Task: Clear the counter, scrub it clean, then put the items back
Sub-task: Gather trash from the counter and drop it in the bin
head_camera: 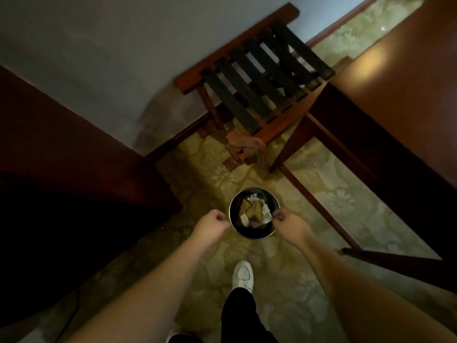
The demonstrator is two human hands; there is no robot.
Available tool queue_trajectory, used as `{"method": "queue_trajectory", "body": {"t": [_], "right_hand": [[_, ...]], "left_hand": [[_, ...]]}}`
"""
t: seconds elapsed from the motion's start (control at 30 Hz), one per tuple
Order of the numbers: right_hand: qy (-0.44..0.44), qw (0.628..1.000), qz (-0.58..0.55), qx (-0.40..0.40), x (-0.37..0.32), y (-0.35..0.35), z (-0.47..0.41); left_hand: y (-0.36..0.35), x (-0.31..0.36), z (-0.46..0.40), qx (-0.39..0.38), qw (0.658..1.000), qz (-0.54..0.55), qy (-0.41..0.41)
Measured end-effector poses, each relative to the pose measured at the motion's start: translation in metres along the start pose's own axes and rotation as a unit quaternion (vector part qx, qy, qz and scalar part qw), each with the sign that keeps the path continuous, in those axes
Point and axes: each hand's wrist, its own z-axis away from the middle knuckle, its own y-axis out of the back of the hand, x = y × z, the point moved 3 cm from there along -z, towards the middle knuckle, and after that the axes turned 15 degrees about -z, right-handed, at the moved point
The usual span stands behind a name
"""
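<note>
Seen from above, we hold a small round bin (pixel 254 212) over the patterned carpet (pixel 309 194), one grip on each side of its rim. Our left hand (pixel 213 223) is curled at the near-left edge and our right hand (pixel 288 222) at the near-right edge; both appear to pinch the rim, though the blur leaves the fingertips unclear. The bin holds folded brown card and white crumpled paper. We cannot tell whether its base rests on the carpet or hangs just above it. Beyond it stands a folding luggage rack (pixel 257 78) with dark straps, set against the pale wall (pixel 99 45), and a reddish cloth (pixel 244 148) hangs from the rack's near corner. The brown table (pixel 408 100) runs along the right edge of the view, its legs reaching down beside the bin; the part of its top that shows carries nothing. A dark cabinet (pixel 74 149) fills the left. One white shoe (pixel 243 274) and a dark trouser leg show below. We judge the task to be in its clearing step, or in emptying rubbish taken from the table. No sign of scrubbing shows, nor any items being returned, so scrubbing and putting back likely remain.
</note>
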Motion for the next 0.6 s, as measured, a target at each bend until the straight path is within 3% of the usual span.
{"method": "queue_trajectory", "body": {"t": [0.33,0.6], "right_hand": [[0.135,0.98,0.138,-0.049,-0.142,-0.004,0.127],[0.297,0.915,0.266,-0.061,-0.257,-0.036,0.241]], "left_hand": [[0.13,-0.008,0.145,0.111,0.991,-0.002,-0.079],[0.209,-0.053,0.286,0.215,0.969,0.054,-0.11]]}}
